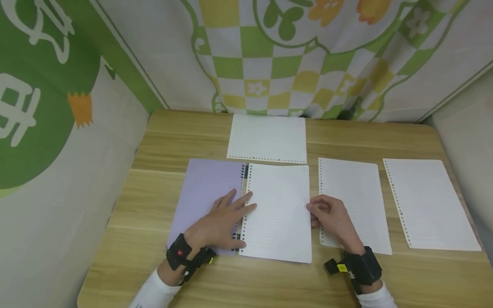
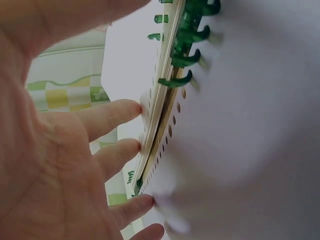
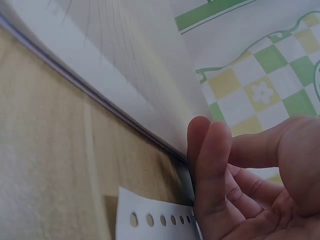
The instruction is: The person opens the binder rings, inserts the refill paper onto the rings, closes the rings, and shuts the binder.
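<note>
Wooden table (image 1: 138, 209); hooked green notebook rings (image 2: 192, 35), clear only from left wrist.

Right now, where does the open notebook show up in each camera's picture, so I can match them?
Head: the notebook lies near the middle.
Left wrist: the notebook runs through the centre and fills the right side.
Right wrist: the notebook is at upper left, edge toward the camera.
Shared landmark: the checked curtain.

The pages (image 1: 279, 214) were smooth paper.
The rings (image 2: 190, 35) looked like shiny plastic, the table (image 1: 148, 201) smooth wood, the curtain (image 1: 256, 45) cloth.
</note>
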A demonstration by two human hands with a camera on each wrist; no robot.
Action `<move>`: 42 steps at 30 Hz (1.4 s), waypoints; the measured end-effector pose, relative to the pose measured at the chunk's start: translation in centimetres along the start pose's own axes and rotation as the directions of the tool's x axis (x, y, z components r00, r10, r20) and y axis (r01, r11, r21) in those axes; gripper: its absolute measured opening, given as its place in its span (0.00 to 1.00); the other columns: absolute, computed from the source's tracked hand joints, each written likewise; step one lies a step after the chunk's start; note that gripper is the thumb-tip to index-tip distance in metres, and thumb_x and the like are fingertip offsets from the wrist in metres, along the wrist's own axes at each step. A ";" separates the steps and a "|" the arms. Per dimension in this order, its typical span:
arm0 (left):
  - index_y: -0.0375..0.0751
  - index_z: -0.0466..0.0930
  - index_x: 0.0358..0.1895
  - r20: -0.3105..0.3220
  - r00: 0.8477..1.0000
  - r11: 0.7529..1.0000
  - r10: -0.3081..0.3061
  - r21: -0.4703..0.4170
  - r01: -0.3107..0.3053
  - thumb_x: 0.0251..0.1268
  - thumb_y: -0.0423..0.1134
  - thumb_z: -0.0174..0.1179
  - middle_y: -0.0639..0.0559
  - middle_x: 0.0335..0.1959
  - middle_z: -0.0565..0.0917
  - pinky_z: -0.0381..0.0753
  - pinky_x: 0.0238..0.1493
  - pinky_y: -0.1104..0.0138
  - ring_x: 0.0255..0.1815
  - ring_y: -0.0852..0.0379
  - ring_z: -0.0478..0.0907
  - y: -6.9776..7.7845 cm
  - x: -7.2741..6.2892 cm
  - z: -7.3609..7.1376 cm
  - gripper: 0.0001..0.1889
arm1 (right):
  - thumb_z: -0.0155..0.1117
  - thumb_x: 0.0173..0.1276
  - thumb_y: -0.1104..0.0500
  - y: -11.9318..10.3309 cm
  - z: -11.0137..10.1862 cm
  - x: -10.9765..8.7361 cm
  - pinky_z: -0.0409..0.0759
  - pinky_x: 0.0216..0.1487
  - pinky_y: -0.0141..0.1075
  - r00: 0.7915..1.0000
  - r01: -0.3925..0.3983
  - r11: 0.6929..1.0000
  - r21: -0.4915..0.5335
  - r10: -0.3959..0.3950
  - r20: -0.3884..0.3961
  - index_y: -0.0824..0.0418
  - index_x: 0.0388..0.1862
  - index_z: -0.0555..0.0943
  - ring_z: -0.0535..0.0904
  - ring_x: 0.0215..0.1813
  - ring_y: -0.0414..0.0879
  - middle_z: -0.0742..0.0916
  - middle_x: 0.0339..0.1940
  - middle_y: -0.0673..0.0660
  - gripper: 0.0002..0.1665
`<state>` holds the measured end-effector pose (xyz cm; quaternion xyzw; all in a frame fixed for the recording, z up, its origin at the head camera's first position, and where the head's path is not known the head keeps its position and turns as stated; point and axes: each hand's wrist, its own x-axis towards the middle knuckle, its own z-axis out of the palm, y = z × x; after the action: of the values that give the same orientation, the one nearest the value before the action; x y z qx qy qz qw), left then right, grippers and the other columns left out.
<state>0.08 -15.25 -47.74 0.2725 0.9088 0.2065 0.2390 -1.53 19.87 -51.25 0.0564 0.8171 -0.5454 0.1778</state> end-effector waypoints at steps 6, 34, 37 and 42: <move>0.52 0.57 0.87 0.058 0.998 0.999 0.007 0.040 -0.010 0.46 0.60 0.85 0.51 0.91 0.43 0.42 0.84 0.33 0.89 0.31 0.34 0.3 0.0 0.3 0.64 | 0.67 0.79 0.60 0.0 -0.3 -0.2 0.89 0.33 0.36 1.000 -0.003 1.000 -0.015 0.003 -0.018 0.69 0.55 0.84 0.88 0.29 0.48 0.91 0.34 0.60 0.14; 0.55 0.58 0.87 0.042 0.999 0.999 0.013 0.046 -0.014 0.44 0.57 0.86 0.50 0.91 0.42 0.42 0.85 0.34 0.89 0.31 0.34 0.1 -0.1 0.3 0.64 | 0.69 0.77 0.61 -0.1 -1.5 -0.1 0.89 0.33 0.38 1.000 -0.004 0.999 -0.034 0.005 0.031 0.70 0.59 0.82 0.91 0.35 0.49 0.93 0.39 0.62 0.17; 0.55 0.57 0.87 0.052 0.999 0.999 0.011 0.045 -0.013 0.46 0.56 0.86 0.49 0.91 0.42 0.42 0.85 0.34 0.89 0.31 0.33 0.1 0.0 0.4 0.63 | 0.67 0.78 0.61 0.0 -2.1 -0.1 0.89 0.33 0.37 1.000 0.002 0.999 -0.035 -0.001 0.014 0.71 0.58 0.82 0.91 0.36 0.48 0.93 0.40 0.63 0.16; 0.53 0.57 0.87 0.082 0.997 0.999 0.006 0.031 -0.008 0.49 0.57 0.84 0.48 0.91 0.42 0.41 0.84 0.33 0.89 0.31 0.34 0.3 0.0 0.0 0.61 | 0.65 0.80 0.61 0.4 -3.5 -0.1 0.89 0.35 0.38 0.999 0.024 0.998 -0.057 -0.026 -0.023 0.70 0.57 0.82 0.90 0.37 0.48 0.92 0.40 0.64 0.15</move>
<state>0.26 -15.01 -47.57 0.2874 0.9005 0.1819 0.2709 -2.07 23.18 -50.36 0.0476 0.8351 -0.5233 0.1626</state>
